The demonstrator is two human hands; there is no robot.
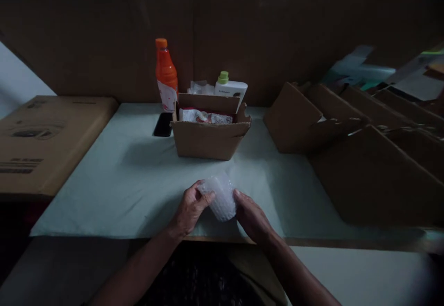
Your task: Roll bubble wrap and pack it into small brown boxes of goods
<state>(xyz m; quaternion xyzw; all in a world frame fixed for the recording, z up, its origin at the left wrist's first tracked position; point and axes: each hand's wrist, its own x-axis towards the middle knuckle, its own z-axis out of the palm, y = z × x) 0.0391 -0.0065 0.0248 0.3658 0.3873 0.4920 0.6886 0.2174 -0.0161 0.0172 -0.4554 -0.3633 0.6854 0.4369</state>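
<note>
Between my two hands, near the table's front edge, is a small bundle of bubble wrap (222,197). My left hand (190,206) grips its left side, the thumb lying over the front. From the right, my right hand (251,216) holds the other side with the fingers curled behind. Whatever the wrap may contain cannot be made out. Just beyond the hands stands an open cardboard box (208,142) with packets (206,116) inside it.
Behind the box are an orange bottle (166,75) and a white bottle with a green cap (231,88). A black phone (163,125) lies left of the box. Cardboard bins (378,176) line the right side; a large flat carton (52,144) sits at left. Cardboard panels (104,38) wall the back.
</note>
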